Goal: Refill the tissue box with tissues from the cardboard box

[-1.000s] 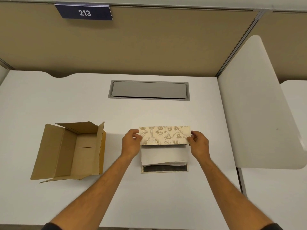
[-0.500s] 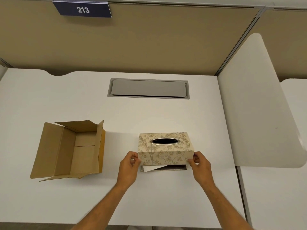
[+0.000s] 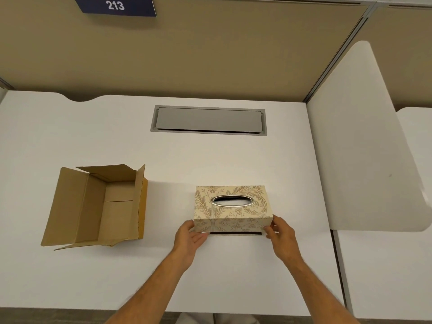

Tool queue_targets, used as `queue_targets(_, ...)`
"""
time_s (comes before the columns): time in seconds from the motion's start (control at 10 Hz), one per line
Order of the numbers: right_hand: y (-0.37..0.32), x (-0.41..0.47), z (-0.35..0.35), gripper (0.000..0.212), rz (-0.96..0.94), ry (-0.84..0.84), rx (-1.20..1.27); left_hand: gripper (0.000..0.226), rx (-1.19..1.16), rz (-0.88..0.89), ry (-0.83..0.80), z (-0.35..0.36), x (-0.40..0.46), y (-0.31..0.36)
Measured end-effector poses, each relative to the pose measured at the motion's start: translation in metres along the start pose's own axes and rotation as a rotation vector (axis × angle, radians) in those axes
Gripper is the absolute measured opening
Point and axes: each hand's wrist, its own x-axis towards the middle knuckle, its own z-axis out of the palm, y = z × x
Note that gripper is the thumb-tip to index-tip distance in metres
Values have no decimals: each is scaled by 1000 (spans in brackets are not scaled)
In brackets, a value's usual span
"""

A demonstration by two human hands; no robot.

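Note:
The cream tissue box cover (image 3: 231, 206) with a leaf pattern and a silver-rimmed oval slot stands upright on the white desk (image 3: 210, 160). Its front edge is a little above its dark base (image 3: 235, 234), so a thin gap shows. My left hand (image 3: 190, 237) grips the cover's front left corner and my right hand (image 3: 279, 232) grips the front right corner. Through the slot I see a pale strip that may be tissue. The open cardboard box (image 3: 98, 206) sits to the left, flaps spread, with nothing visible inside.
A grey cable hatch (image 3: 208, 121) is set into the desk behind the tissue box. A white divider panel (image 3: 364, 148) rises at the right. A tan partition wall with a sign reading 213 (image 3: 115, 5) closes the back.
The cover was held tilted up behind the exposed tissue stack; both hands swung it down over the tissues. It now sits almost flat on its base, and the tissues are covered.

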Motion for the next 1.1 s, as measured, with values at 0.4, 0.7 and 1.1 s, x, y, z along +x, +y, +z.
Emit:
queue_targets(0.4, 8, -3, 3, 44, 19, -27, 66, 24, 31, 17, -95, 4, 1, 19)
queue_targets(0.7, 19, -9, 6, 37, 88, -36, 1, 30, 331, 163, -45, 1, 9, 20)
queue_targets(1.1, -14, 6, 6, 43, 70, 211, -27, 45, 830, 511, 112, 6, 2, 22)
